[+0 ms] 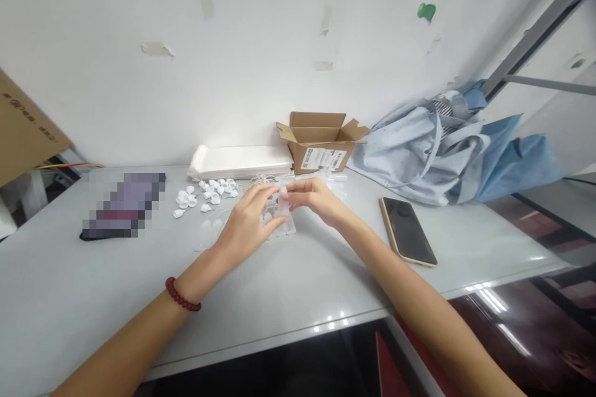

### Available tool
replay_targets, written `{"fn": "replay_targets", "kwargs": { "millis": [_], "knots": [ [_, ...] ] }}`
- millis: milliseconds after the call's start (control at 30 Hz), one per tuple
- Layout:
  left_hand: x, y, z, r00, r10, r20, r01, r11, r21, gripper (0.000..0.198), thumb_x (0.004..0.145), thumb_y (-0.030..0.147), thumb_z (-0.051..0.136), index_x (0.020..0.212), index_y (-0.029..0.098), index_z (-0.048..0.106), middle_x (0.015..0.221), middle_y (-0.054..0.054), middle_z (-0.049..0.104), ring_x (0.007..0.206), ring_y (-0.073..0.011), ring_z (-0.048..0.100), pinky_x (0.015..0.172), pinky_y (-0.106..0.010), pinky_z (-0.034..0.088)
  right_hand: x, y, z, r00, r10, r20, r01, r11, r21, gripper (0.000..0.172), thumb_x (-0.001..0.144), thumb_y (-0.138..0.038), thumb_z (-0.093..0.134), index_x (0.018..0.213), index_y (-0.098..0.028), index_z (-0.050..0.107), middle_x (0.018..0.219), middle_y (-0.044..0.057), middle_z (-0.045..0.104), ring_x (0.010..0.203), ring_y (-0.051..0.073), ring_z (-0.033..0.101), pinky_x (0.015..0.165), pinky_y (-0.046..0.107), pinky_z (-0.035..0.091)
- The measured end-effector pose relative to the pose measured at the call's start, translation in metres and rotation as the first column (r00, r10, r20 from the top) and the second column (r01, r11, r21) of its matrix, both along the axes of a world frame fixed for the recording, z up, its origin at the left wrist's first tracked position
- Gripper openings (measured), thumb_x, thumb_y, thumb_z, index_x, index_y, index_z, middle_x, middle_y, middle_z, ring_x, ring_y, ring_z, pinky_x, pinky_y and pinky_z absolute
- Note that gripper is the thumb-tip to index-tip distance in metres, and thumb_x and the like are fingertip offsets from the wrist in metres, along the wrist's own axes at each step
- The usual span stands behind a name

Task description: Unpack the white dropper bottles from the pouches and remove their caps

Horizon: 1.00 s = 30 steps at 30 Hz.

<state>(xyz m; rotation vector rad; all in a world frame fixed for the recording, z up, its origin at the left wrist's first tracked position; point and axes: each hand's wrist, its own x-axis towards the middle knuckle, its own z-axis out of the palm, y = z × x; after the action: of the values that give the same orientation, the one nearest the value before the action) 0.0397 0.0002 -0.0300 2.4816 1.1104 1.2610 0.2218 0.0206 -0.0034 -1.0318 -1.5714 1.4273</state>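
Observation:
Above the middle of the grey table [279, 310], my left hand [246, 220] and my right hand [316, 201] meet at a small translucent white plastic piece [284, 206]. Left thumb and fingers close on its left side, while the right fingers pinch its upper end. Its exact kind is hard to make out. White earbud-like pieces with short leads [216, 189] lie in loose groups just beyond and left of my left hand. Clear plastic pieces [338, 181] rest behind my right hand. Thin white cords [263, 180] lie near the fingertips, partly hidden.
An open cardboard box [321, 146] stands against the wall, beside a stack of flat white packs [242, 161]. A phone [407, 231] lies to the right, a pixelated dark object [125, 205] to the left. Blue cloth bags [419, 149] slump at the back right.

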Motion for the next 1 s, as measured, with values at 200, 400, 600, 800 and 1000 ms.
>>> {"fn": "replay_targets", "kwargs": {
  "millis": [200,400,600,800,1000],
  "knots": [
    [0.0,0.002,-0.003,0.995,-0.06,-0.079,0.068,0.992,0.104,0.043,0.079,0.022,0.069,0.12,0.019,0.054,0.12,-0.01,0.061,0.114,-0.0258,0.053,0.097,-0.045,0.046,0.002,0.0,0.001,0.998,0.06,0.029,-0.06,0.998,-0.001,0.02,0.073,-0.027,0.065,0.086,-0.015,0.074,0.078,0.004,0.068,0.077,0.015,0.058,0.07,0.028,0.048],
    [0.005,0.003,-0.005,0.995,-0.065,-0.075,0.069,0.996,0.055,0.039,0.081,0.025,0.068,0.118,0.021,0.055,0.12,-0.009,0.061,0.116,-0.0268,0.05,0.098,-0.046,0.044,0.01,0.001,0.008,0.994,0.07,0.087,-0.065,0.996,-0.061,0.015,0.072,-0.024,0.065,0.079,-0.013,0.073,0.071,0.003,0.067,0.065,0.011,0.057,0.068,0.027,0.051],
    [0.019,0.0,-0.007,0.996,-0.021,-0.091,0.006,0.987,-0.159,0.044,0.073,0.025,0.072,0.113,0.019,0.053,0.11,-0.009,0.059,0.112,-0.0271,0.052,0.092,-0.044,0.048,0.025,0.006,0.01,0.948,0.132,0.288,-0.103,0.988,-0.114,0.017,0.077,-0.025,0.065,0.066,-0.012,0.068,0.064,0.004,0.067,0.062,0.014,0.064,0.069,0.027,0.054],
    [0.027,0.001,-0.013,0.981,-0.055,-0.186,0.001,0.961,-0.277,0.039,0.074,0.028,0.068,0.109,0.02,0.052,0.11,-0.01,0.053,0.11,-0.0293,0.052,0.091,-0.046,0.047,0.029,0.01,0.007,0.891,0.18,0.417,-0.105,0.975,-0.197,0.017,0.078,-0.012,0.059,0.062,-0.012,0.065,0.054,0.004,0.065,0.054,0.014,0.064,0.06,0.026,0.054],
    [0.026,0.002,-0.015,0.96,-0.076,-0.27,0.001,0.964,-0.265,0.033,0.079,0.031,0.061,0.109,0.02,0.052,0.11,-0.011,0.057,0.112,-0.0302,0.049,0.088,-0.046,0.047,0.026,0.016,-0.004,0.89,0.125,0.439,-0.048,0.982,-0.184,0.014,0.07,-0.004,0.061,0.063,-0.013,0.068,0.051,0.0,0.065,0.054,0.014,0.065,0.06,0.024,0.054]
  ]
}}
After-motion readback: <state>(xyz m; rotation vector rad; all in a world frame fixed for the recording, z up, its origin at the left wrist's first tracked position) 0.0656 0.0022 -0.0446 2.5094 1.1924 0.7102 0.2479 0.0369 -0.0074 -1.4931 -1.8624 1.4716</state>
